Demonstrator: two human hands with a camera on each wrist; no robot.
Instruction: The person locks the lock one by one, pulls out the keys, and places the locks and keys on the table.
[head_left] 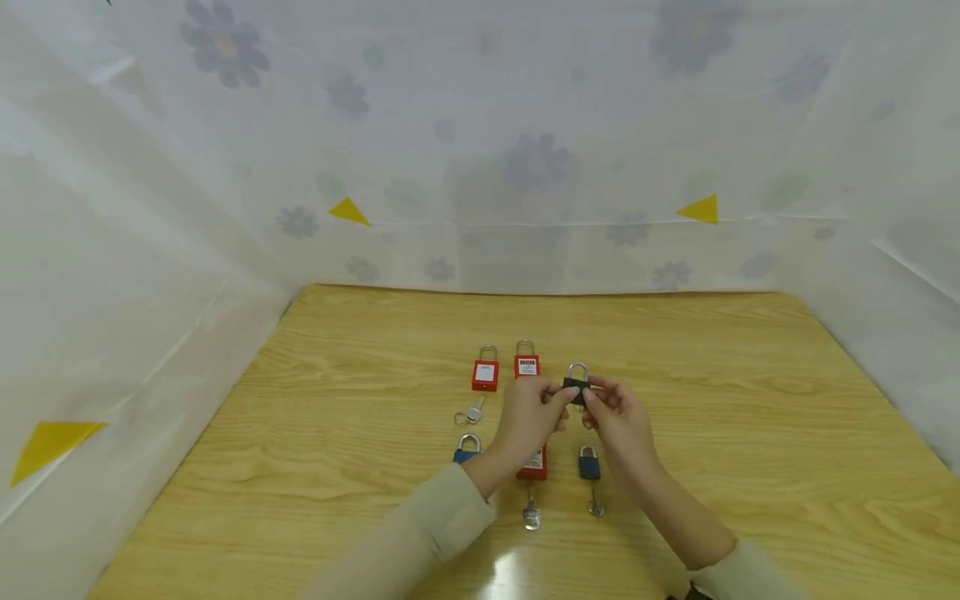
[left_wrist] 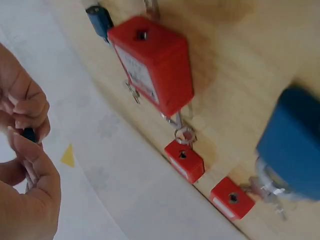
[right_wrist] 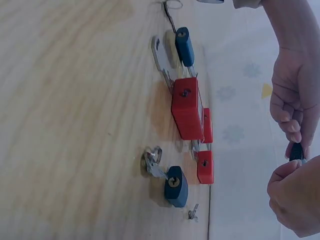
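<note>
In the head view, a small dark padlock is held up over the table, its silver shackle pointing away from me. My left hand pinches its left side, thumb on the front face. From the right, my right hand pinches the other side the same way. Both wrist views show only a dark sliver of the padlock between the fingertips. Under the left wrist lies a red padlock, partly covered. A blue padlock lies just below the right hand.
Two more red padlocks, one left and one beside it, lie farther back. Another blue padlock is partly behind the left forearm. Loose keys and a front key lie nearby. A white flowered curtain encloses the table.
</note>
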